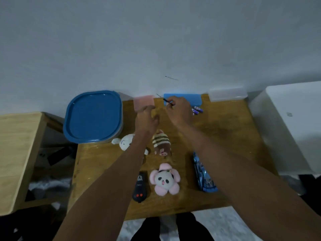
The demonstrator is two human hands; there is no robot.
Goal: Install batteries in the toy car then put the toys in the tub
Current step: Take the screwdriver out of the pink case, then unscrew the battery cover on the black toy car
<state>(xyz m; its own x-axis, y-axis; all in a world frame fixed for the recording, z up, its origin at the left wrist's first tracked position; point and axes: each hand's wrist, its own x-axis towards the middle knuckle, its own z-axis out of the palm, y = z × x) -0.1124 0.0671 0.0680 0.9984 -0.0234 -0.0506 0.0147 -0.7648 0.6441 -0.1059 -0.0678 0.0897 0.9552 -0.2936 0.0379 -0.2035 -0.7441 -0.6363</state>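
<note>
My right hand (pixel 178 111) pinches a thin dark screwdriver (pixel 167 101) near the table's far edge, in front of a blue case (pixel 191 99). My left hand (pixel 147 119) reaches to a pink translucent box (pixel 143 101) and touches its near edge; whether it grips it I cannot tell. Purple batteries (pixel 197 110) lie just right of my right hand. The blue toy car (pixel 203 173) lies at the near right, partly under my right forearm. A black remote (pixel 139 187) sits near the front. Three plush toys lie mid-table: white (pixel 124 142), striped brown (pixel 161 142), pink panda (pixel 165 179). The tub with a blue lid (pixel 93 116) stands at left.
A clear plastic box (pixel 227 93) rests at the far right by the wall. A white cabinet (pixel 291 126) flanks the wooden table (pixel 225 136) on the right, a light wooden unit (pixel 19 153) on the left. The wall stands right behind the table.
</note>
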